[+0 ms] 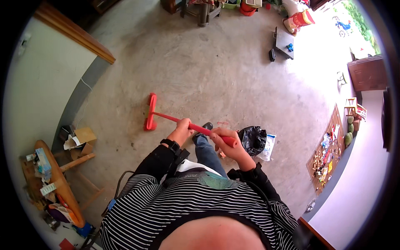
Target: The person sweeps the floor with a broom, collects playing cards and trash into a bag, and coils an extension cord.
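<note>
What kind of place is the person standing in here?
Probably a semi-open room or porch of a house, used for living and storage. It has a bare concrete floor, a cluttered wooden table against the wall, and daylight entering at the upper right. Both hands hold a red broom.

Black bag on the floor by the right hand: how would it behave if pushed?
The black bag looks crumpled and glossy, so it would probably deform and slide rather than roll. It sits slumped on the concrete floor, which suggests soft or light contents, though they cannot be seen.
</note>
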{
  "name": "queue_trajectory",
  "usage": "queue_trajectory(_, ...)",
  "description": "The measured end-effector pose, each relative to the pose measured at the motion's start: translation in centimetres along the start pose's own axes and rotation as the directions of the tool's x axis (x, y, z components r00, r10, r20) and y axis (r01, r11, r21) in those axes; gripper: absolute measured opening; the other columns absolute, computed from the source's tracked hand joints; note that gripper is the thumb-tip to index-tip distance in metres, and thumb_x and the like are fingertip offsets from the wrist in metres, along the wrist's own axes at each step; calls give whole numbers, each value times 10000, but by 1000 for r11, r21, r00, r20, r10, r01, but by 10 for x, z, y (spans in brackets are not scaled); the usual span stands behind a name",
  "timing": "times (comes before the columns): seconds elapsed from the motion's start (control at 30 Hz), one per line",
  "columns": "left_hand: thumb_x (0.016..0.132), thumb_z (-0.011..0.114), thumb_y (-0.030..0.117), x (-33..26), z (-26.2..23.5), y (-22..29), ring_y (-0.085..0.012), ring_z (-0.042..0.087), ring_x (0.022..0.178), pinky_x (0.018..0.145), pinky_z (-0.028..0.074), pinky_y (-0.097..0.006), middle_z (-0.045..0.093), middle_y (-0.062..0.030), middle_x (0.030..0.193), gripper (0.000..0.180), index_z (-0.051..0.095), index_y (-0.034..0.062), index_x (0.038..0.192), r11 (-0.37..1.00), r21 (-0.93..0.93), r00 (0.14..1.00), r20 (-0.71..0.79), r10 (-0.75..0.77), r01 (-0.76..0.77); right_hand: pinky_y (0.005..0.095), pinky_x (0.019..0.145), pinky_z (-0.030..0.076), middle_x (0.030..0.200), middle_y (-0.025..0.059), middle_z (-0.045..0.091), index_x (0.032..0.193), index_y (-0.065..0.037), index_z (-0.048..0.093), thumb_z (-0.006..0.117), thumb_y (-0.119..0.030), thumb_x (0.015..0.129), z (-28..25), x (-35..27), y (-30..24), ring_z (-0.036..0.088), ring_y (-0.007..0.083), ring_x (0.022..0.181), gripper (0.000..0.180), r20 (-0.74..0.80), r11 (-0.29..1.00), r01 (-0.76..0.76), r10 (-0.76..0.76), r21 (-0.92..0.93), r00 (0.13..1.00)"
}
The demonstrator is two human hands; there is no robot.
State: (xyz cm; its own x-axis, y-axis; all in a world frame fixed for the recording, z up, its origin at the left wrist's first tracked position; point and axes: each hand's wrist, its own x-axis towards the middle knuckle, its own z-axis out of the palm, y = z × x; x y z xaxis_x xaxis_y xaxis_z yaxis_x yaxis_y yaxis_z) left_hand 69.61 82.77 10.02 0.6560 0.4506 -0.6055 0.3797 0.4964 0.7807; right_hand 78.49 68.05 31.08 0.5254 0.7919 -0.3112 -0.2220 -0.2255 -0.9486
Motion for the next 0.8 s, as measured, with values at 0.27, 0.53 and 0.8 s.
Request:
queue_trajectory(0.27,724,476,-45,81,196,5,-107,402,483,387,327,-247,424,-25,564,134,438,74,675,967,-205,867,497,-28,149,208,452,311,620,15,512,784,30,591,540,-48,821,-130,4,-73,416,50,497,100,-331,961,-4,-92,-277,939)
queue_trajectory(0.53,775,491,104,88,295,140,-168,423,426,360,299,-302,442,-56,519,176,442,72,609,669,-455,774,557,-301,587,269,541,407,683,112,548,663,16,499,570,-26,744,-143,12,-145,515,198,572,115,-299,829,97,-304,-552,905)
queue_trajectory(0.8,733,544,122,208,212,192,-179,489,435,349,348,-313,487,-69,561,126,484,46,653,943,-245,973,16,-229,226,225,494,415,730,89,568,788,43,568,525,-6,778,-189,99,-139,532,122,558,66,-306,932,226,-312,-284,900)
